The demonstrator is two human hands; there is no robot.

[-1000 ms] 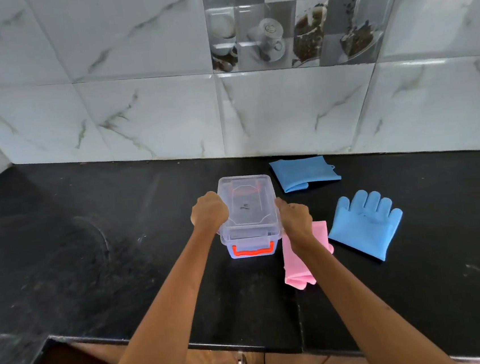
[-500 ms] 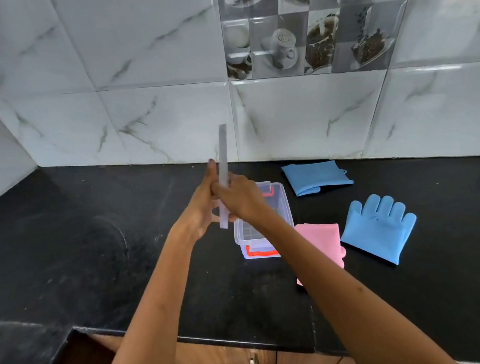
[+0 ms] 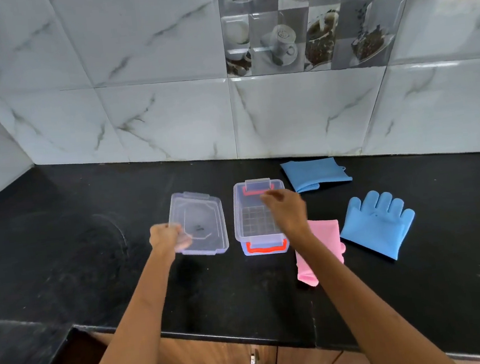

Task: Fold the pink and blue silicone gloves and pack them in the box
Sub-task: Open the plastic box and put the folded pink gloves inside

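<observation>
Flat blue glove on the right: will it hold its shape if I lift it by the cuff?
Probably not. The flat blue glove lies limp on the counter, and the other blue glove stays folded, so expect droop. Its surface looks textured, so likely grippy.

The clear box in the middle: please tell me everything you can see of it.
The box is a small rectangular tub of clear plastic, open, standing upright on the black counter. It looks empty; a grid pattern shows on its floor. Orange latches sit at its near and far ends. Its lid lies flat to its left. The right hand hovers over it.
</observation>
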